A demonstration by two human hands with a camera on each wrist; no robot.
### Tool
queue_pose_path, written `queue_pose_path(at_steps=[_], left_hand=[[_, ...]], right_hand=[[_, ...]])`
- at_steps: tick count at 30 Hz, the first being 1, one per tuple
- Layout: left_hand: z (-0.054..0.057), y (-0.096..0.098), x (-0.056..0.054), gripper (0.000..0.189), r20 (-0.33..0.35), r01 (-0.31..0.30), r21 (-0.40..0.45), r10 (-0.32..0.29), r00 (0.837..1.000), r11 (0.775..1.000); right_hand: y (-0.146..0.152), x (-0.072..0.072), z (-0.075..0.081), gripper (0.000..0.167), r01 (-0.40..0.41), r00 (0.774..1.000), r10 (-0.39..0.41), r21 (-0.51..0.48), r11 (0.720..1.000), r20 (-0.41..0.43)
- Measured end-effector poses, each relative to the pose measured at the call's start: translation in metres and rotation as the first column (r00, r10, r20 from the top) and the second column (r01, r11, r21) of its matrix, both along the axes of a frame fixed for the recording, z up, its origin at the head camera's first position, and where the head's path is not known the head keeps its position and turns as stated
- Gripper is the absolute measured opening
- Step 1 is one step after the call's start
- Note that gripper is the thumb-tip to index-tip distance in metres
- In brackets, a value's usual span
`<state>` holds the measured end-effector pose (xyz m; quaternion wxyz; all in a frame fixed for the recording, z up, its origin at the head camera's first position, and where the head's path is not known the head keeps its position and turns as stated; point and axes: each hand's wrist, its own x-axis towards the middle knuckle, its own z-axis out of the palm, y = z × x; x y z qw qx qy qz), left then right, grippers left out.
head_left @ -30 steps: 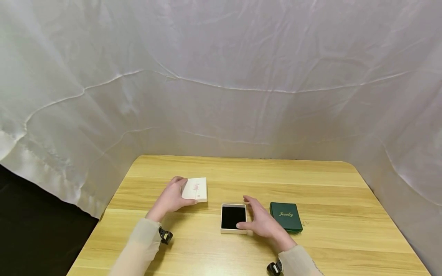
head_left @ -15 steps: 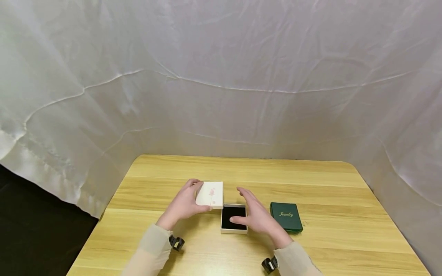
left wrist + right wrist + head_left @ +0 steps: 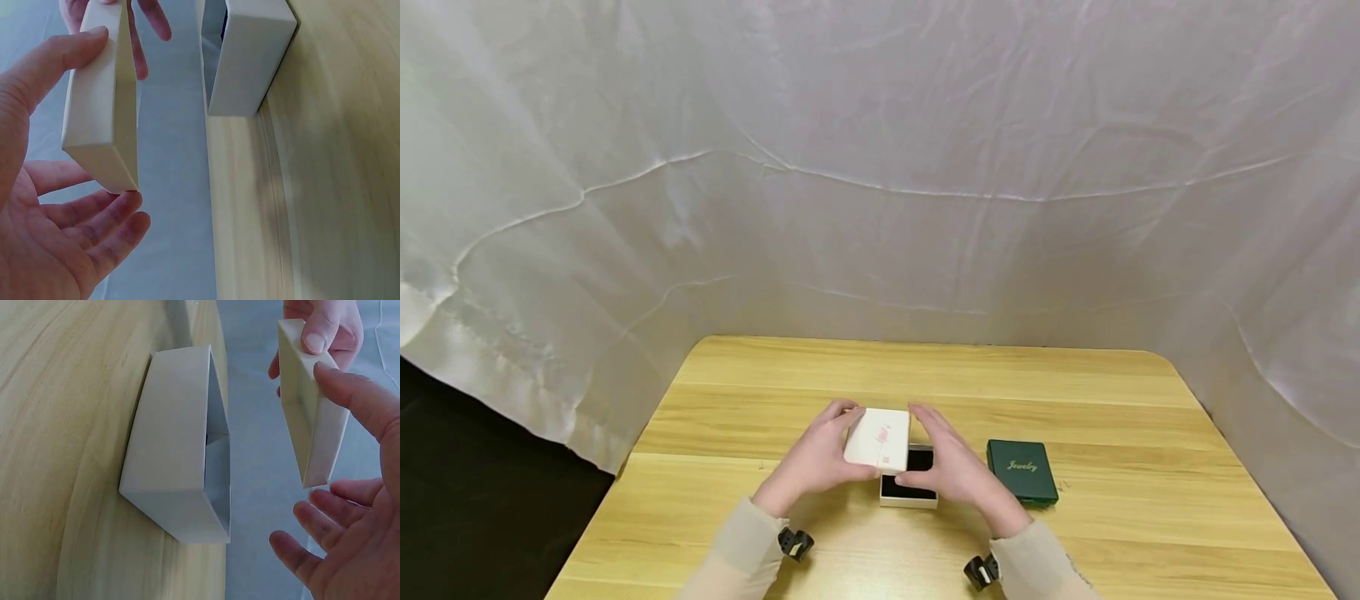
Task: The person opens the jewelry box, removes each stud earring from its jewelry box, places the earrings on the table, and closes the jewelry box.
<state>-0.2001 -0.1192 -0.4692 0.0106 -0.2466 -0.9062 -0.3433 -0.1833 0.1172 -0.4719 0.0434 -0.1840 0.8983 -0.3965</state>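
In the head view, my left hand (image 3: 826, 457) grips the white box lid (image 3: 875, 437), printed with a pink flower, by its left side. Thumb and fingers of my right hand (image 3: 955, 468) are at the lid's right corners, the thumb (image 3: 350, 390) lying on its side wall in the right wrist view. The lid is tilted, its hollow side down, above the matching white box base (image 3: 910, 502). Black lining (image 3: 921, 460) shows inside the base, partly hidden by lid and thumb. The base (image 3: 256, 56) stands apart from the lid in the left wrist view.
A dark green box (image 3: 1022, 472) with gold "Jewelry" lettering lies just right of my right hand on the wooden table (image 3: 1150, 467). Pale cloth (image 3: 880, 250) hangs behind the table and along both sides.
My left hand has carried the lid rightward and toward me, from beside the base to over it. My right hand has shifted slightly left, meeting the lid.
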Motion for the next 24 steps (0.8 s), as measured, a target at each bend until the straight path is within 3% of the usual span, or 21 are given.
queue_pose_path(at_steps=[4,12,24], left_hand=[[0.0,0.0,0.002,0.091,0.008,0.04,-0.001,-0.04,0.999,0.999],[-0.002,-0.003,0.005,0.086,0.048,0.12,0.014,-0.121,0.992,0.993],[-0.013,0.007,0.009,0.085,0.056,0.145,0.012,-0.145,0.988,0.989]], right_hand=[[0.003,0.0,0.0,0.094,-0.002,1.0,0.003,0.015,1.0,-0.029],[0.018,0.003,-0.003,0.094,-0.033,0.999,0.033,-0.037,0.999,-0.005],[0.033,0.006,-0.01,0.092,-0.067,0.998,0.067,-0.065,0.996,-0.004]])
